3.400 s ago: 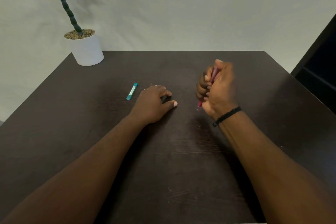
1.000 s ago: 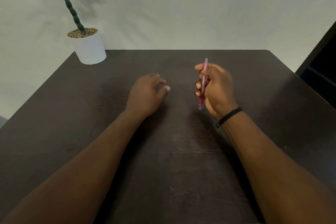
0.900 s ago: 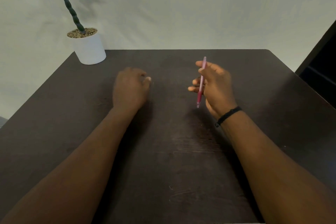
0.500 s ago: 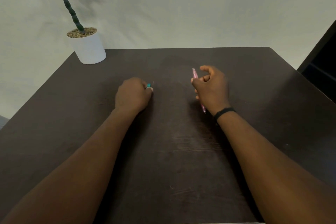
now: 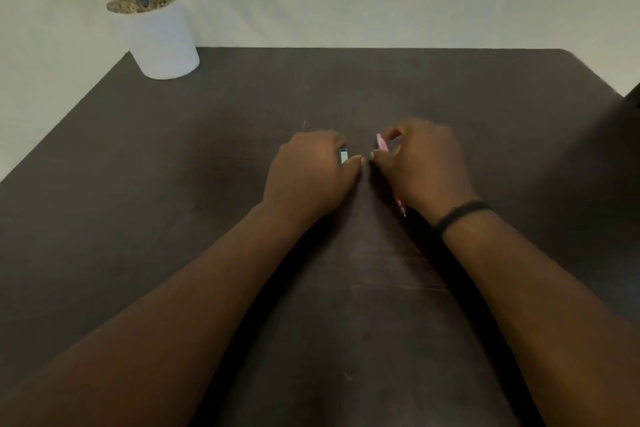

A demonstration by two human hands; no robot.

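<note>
Right now both hands sit close together, thumb tips almost touching. L hand [image 5: 308,177] has its fingers curled round a small teal case [image 5: 343,156]; only 1 end, w/ a pale label, pokes out btwn index finger and thumb. R hand [image 5: 424,166] is curled round a pink pen [image 5: 381,143] that runs thru the fist: 1 end shows just past the fingertips, the other sticks out under the palm, near a black wristband [image 5: 462,215]. Case end and pen end are just beside each other, not touching. Past the fingertips the dark table [image 5: 450,87] runs on well to its far edge, w/ wide surface outside both sets of knuckles too. A white plant pot [image 5: 162,42] stands at the far-left corner, well apart from the L fingers.
</note>
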